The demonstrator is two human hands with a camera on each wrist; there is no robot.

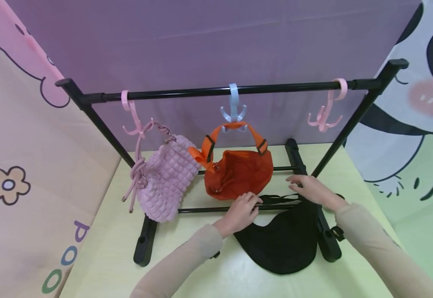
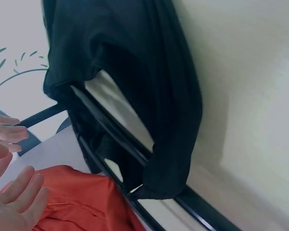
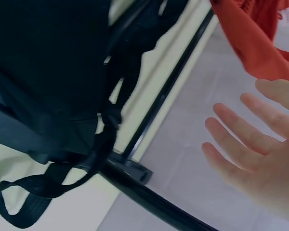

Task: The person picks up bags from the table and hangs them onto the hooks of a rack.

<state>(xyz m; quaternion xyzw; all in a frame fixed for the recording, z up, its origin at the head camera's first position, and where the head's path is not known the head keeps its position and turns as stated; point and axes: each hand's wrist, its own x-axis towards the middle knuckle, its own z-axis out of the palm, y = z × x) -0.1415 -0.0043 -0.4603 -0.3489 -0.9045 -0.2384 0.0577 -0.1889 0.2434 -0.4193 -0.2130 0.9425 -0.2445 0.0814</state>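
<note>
A limp black cloth item with straps [image 1: 283,244], bag-like in shape, lies over the rack's lower bar and right foot. My left hand [image 1: 240,211] is just below the orange bag [image 1: 238,174], beside the black straps [image 1: 276,199]; its fingers look loosely extended in the left wrist view. The right hand [image 1: 311,190] hovers above the black item near the rack's right leg, fingers spread and holding nothing in the right wrist view. By its strap, the orange bag hangs from a blue hook [image 1: 233,103]. A pink puffy bag [image 1: 169,178] hangs from a pink hook [image 1: 134,116].
The black rack's top bar [image 1: 186,93] spans above the hands. On its right end hangs another pink hook [image 1: 326,109] with nothing on it. The rack's left foot [image 1: 145,242] stands on the pale table [image 1: 104,248]. Printed cloth walls surround the table.
</note>
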